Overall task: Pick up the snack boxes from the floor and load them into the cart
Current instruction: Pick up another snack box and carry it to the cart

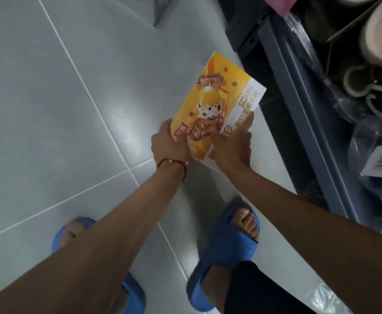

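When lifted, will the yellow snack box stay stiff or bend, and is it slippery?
The yellow snack box probably stays stiff: its edges look straight though gripped only at the near end. It seems light for its size: the left hand and right hand hold it by one end. Its glossy face may slip a little.

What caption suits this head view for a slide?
Left hand and right hand grip a yellow snack box over the floor, beside the cart.
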The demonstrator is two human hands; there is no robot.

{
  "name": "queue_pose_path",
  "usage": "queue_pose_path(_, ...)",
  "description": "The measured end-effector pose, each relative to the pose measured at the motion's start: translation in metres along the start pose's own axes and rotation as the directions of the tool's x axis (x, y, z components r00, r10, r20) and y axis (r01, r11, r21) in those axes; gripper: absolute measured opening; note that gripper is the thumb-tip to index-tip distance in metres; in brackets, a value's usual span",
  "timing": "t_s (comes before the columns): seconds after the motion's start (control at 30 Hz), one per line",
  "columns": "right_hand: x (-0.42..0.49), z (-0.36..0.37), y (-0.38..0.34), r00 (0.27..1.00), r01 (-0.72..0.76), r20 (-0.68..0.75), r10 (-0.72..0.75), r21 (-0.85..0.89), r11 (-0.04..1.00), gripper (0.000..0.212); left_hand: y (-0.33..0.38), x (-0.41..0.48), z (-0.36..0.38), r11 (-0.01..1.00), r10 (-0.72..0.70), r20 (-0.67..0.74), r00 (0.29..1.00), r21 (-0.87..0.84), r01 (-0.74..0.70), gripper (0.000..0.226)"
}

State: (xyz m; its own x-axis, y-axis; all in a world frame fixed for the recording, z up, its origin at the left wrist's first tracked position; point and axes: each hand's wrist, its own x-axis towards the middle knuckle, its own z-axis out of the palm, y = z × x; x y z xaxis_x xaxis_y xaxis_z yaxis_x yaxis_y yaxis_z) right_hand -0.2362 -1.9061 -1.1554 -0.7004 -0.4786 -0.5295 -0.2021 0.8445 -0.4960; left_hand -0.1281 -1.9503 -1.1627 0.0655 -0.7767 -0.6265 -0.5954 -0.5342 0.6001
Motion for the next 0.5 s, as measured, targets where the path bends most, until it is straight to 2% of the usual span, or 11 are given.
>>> queue_pose_path(0.1,-0.013,0.006,-0.002,0.996,-0.035,0.076,0.040,-0.063,0.997,0.109,-0.005,0.010,-0.023,0.998,0.067,-0.077,0.995,-0.002,-0.067,0.041)
queue_pose_path(0.17,-0.019,0.002,-0.003,0.995,-0.031,0.091,0.047,-0.170,0.985,0.101,-0.011,0.018,-0.037,0.996,0.059,-0.103,0.993,-0.061,-0.066,0.045)
queue_pose_path(0.27,-0.016,-0.008,-0.007,0.997,0.028,-0.056,-0.045,-0.263,0.964,0.079,-0.017,0.028,-0.049,0.964,-0.127,-0.107,0.986,-0.249,0.097,0.066)
queue_pose_path(0.37,0.009,-0.015,-0.014,0.964,0.126,-0.173,-0.203,-0.375,0.918,0.061,-0.015,0.022,-0.045,0.924,-0.275,-0.001,0.961,-0.278,0.264,0.068)
queue_pose_path(0.4,0.019,-0.016,-0.017,0.956,0.156,-0.170,-0.241,-0.400,0.903,0.060,-0.012,0.018,-0.041,0.898,-0.312,0.053,0.949,-0.309,0.312,0.069)
queue_pose_path(0.5,0.044,-0.014,-0.026,0.955,0.237,-0.078,-0.285,-0.374,0.897,0.061,-0.025,0.024,-0.020,0.858,-0.347,0.127,0.929,-0.358,0.370,0.102)
